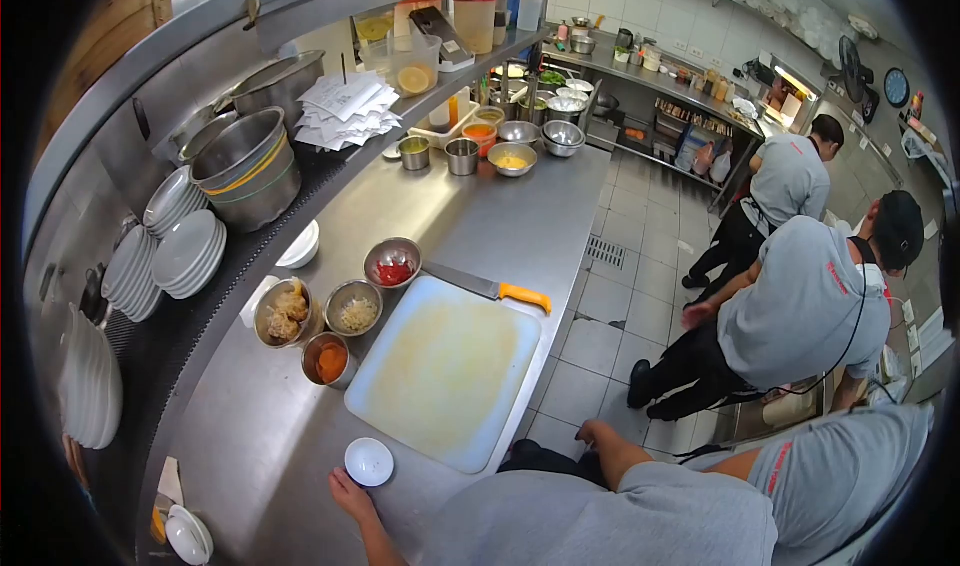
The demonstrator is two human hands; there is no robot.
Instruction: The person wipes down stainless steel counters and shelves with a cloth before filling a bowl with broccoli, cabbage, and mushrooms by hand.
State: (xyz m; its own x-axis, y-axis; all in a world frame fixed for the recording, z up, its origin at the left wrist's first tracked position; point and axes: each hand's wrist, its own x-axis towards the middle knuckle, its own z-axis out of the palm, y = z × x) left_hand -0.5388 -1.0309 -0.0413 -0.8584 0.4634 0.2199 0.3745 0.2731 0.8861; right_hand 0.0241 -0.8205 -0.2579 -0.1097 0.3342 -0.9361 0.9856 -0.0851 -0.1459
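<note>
Small white bowl (369, 462): on steel counter (500, 216), just off cutting board's (445, 371) near corner. Left hand (350, 496): resting flat beside bowl, empty. Right hand (595, 433): off counter edge, loosely curled, holding nothing. Orange-handled knife (490, 288): along board's far edge.

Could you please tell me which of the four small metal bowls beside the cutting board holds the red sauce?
It is the red-sauce bowl at the board's far corner, next to the knife; the other three hold pale or orange contents.
</note>
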